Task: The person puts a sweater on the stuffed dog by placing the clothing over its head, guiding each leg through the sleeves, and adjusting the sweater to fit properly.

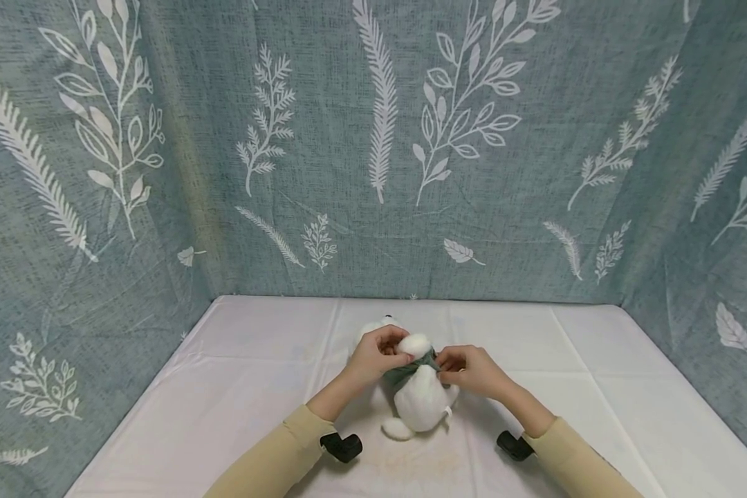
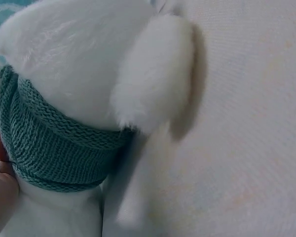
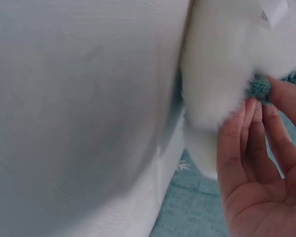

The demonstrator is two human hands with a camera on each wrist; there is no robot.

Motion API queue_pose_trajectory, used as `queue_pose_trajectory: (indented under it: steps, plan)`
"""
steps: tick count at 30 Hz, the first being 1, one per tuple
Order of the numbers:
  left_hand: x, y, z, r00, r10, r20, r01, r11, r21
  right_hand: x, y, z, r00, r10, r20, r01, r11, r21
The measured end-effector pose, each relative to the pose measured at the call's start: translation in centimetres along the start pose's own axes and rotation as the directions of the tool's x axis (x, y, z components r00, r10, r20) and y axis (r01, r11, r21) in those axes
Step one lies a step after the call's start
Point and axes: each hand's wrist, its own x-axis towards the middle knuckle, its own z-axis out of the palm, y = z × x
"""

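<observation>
A white plush toy (image 1: 422, 401) lies on the table with its body toward me and its head end pointing away. A blue-green knitted sweater (image 1: 404, 373) is bunched around its middle. My left hand (image 1: 373, 356) holds the sweater from the left, thumb bent over it, beside a rounded white part of the toy. In the left wrist view, the ribbed sweater (image 2: 64, 143) wraps the white fur close to my left fingers (image 2: 0, 153). On the right, my right hand (image 1: 469, 370) pinches the sweater's edge (image 3: 259, 88) between thumb and fingertips.
A white cloth covers the table (image 1: 255, 387). Blue-green fabric (image 1: 336, 138) with white leaf prints hangs at the back and both sides. One small white tag (image 3: 272, 12) sticks out from the toy. Black wrist mounts (image 1: 342, 447) sit at both sleeves.
</observation>
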Motion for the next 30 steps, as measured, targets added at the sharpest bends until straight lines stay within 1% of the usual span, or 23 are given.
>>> queue_pose_trajectory:
  steps: [2,5,6,8,9,11,12,13,15,17,18,19,21,23,24,25,27,30]
  plan:
    - [0.0,0.2,-0.1,1.0,0.002,0.005,-0.002,1.0,0.008,0.1,0.0,-0.2,1.0,-0.003,0.023,0.002,1.0,0.03]
    - [-0.7,1.7,-0.1,1.0,0.018,0.0,-0.018,0.998,0.064,0.5,-0.1,-0.8,0.998,0.011,0.057,-0.017,0.994,0.111]
    - [-0.8,1.8,-0.1,1.0,0.021,-0.004,-0.02,0.996,0.086,0.6,-0.1,-1.0,0.998,0.018,0.053,-0.025,0.991,0.131]
    - [-1.1,2.1,-0.2,0.999,0.037,-0.02,-0.034,0.989,0.142,1.0,-0.2,-1.5,0.999,0.042,0.015,-0.044,0.985,0.168]
    - [-1.2,2.3,-0.3,0.998,0.051,-0.036,-0.044,0.984,0.175,1.2,-0.1,-1.7,0.998,0.053,-0.023,-0.048,0.985,0.164]
    - [-1.3,1.9,-0.5,0.996,0.055,-0.075,-0.037,0.974,0.223,1.7,0.0,-1.9,0.992,0.068,-0.109,-0.055,0.991,0.118]
    - [-1.3,1.6,-0.6,0.994,0.052,-0.099,-0.027,0.97,0.241,2.0,0.1,-2.0,0.987,0.083,-0.14,-0.07,0.993,0.096]
    - [-1.5,1.8,-0.7,0.991,0.049,-0.126,-0.015,0.965,0.26,2.3,0.2,-2.0,0.982,0.1,-0.161,-0.088,0.993,0.081]
    - [-1.9,2.2,-0.9,0.984,0.028,-0.177,0.025,0.955,0.295,2.9,0.4,-2.0,0.975,0.149,-0.166,-0.144,0.989,0.046]
    - [-2.1,2.5,-1.1,0.977,-0.008,-0.213,0.078,0.944,0.32,3.5,0.5,-1.9,0.97,0.213,-0.116,-0.21,0.977,0.042]
    - [-2.2,2.6,-1.2,0.975,-0.025,-0.223,0.101,0.936,0.338,3.8,0.5,-1.9,0.964,0.256,-0.075,-0.251,0.966,0.066]
    - [-2.2,2.7,-1.3,0.974,-0.046,-0.224,0.126,0.926,0.355,4.1,0.5,-1.9,0.955,0.295,-0.028,-0.291,0.952,0.099]
    - [-2.2,2.8,-1.5,0.975,-0.103,-0.199,0.173,0.91,0.378,4.4,0.7,-1.9,0.935,0.346,0.081,-0.355,0.918,0.175]
    - [-2.2,2.7,-1.6,0.973,-0.165,-0.16,0.217,0.894,0.393,4.6,0.8,-1.9,0.915,0.354,0.192,-0.395,0.881,0.258]
    - [-2.1,2.7,-1.7,0.97,-0.2,-0.14,0.239,0.889,0.391,4.6,0.8,-1.9,0.904,0.354,0.238,-0.417,0.855,0.309]
    - [-2.1,2.6,-1.7,0.966,-0.23,-0.121,0.259,0.886,0.385,4.6,0.9,-1.9,0.897,0.342,0.281,-0.427,0.836,0.346]
    - [-2.0,2.5,-1.8,0.957,-0.272,-0.098,0.289,0.886,0.364,4.6,1.0,-1.9,0.886,0.312,0.343,-0.438,0.805,0.4]
    - [-1.9,2.4,-1.8,0.951,-0.294,-0.094,0.308,0.891,0.334,4.5,1.2,-1.8,0.866,0.302,0.398,-0.473,0.75,0.462]
